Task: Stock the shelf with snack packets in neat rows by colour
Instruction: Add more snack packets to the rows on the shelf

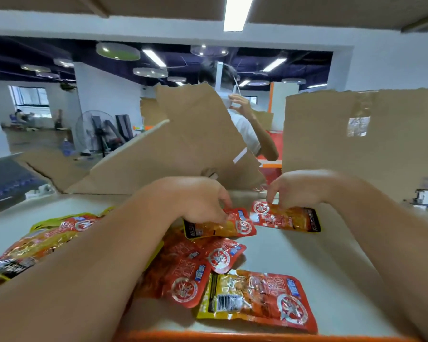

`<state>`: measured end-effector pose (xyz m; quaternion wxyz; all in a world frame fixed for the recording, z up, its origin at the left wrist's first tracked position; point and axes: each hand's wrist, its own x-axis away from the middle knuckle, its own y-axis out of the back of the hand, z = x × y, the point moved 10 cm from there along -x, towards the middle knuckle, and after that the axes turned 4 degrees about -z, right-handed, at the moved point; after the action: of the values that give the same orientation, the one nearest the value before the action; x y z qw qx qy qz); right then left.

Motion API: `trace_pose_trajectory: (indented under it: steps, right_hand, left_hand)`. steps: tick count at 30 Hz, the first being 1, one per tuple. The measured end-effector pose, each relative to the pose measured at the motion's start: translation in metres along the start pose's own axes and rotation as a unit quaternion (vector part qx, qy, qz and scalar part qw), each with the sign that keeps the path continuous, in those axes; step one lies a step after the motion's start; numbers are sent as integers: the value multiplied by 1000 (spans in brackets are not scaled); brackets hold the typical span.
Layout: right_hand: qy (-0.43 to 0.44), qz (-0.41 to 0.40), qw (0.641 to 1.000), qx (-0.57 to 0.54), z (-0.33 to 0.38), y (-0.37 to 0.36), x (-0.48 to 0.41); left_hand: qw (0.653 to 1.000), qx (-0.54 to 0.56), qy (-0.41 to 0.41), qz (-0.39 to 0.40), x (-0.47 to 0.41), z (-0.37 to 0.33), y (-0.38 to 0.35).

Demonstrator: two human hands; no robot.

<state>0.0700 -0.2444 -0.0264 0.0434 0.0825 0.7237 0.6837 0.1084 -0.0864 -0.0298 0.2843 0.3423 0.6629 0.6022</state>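
Grey shelf (307, 255) w/ glossy red packets (255, 296)

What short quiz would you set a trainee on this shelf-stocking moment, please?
1. True or false: the left hand and right hand are both empty.
2. Which packet shows a barcode? A the nearest packet; B the farthest; C none.
3. Fill in: the yellow-edged packets lie on the person's ___ side.
Key: 1 false, they hold the left red packet and right red packet; 2 A; 3 left.
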Motion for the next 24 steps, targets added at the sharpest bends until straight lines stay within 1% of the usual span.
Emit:
trace_pose_trajectory:
  steps: [2,4,7,9,13,17,22,24]
  right_hand:
    - [-20,9,1000,-17,-1,-2,2]
    - [-31,40,998,-41,-1,-7,6]
    - [-47,74,996,-17,-3,-14,10]
    - [-63,76,995,-4,-7,-15,9]
    - [-65,98,993,-2,-5,-14,13]
    - [-78,115,990,26,-8,-15,13]
    - [-83,123,982,116,3,-7,24]
    - [-95,126,980,121,3,-7,30]
  left_hand:
    - [1000,-5,0,18,4,-1,-3]
    - [1000,-7,0,27,7,-2,-5]
    - [1000,-18,-6,25,7,-6,-7]
    - [999,-27,-14,27,8,-9,-7]
    - [998,-38,-23,49,13,-9,-7]
    - [998,-27,-31,43,14,-9,-7]
    - [999,-9,-36,14,11,-12,-4]
    - [999,-6,-35,8,10,-12,-4]
